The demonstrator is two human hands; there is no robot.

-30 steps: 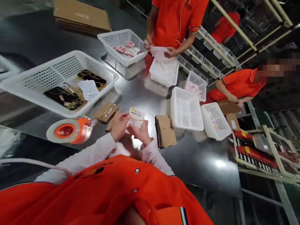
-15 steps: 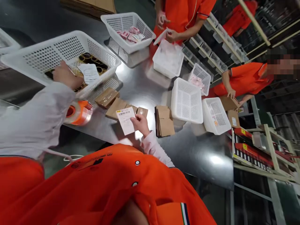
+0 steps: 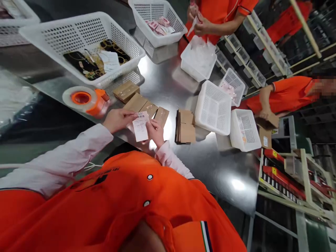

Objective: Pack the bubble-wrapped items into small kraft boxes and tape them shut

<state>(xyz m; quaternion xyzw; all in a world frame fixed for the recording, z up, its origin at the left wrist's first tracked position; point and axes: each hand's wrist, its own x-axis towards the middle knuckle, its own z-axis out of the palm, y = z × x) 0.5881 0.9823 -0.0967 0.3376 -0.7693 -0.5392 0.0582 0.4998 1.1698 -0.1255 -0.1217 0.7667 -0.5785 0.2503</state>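
A white printed label with a barcode (image 3: pixel 141 128) is held up in front of my chest, its print facing me. My left hand (image 3: pixel 118 120) pinches its upper left edge. On the opposite edge, my right hand (image 3: pixel 155 133) grips it with thumb and fingers. Just behind the label lie small brown cardboard boxes (image 3: pixel 136 102) on the steel table. An orange tape dispenser with a roll of clear tape (image 3: pixel 88 100) is left of my left hand. To the right of my right hand stands a stack of flat cardboard (image 3: pixel 186 126).
A large white basket (image 3: pixel 78 33) at the left holds rubber bands, dark items and a paper. More white baskets (image 3: pixel 214 108) stand across the steel table (image 3: pixel 217 168). Two co-workers in orange shirts (image 3: pixel 216 14) handle items on the far side.
My left hand has come out of the large basket and now holds the label's left edge. The right hand keeps its grip. One co-worker now holds a cardboard box higher.
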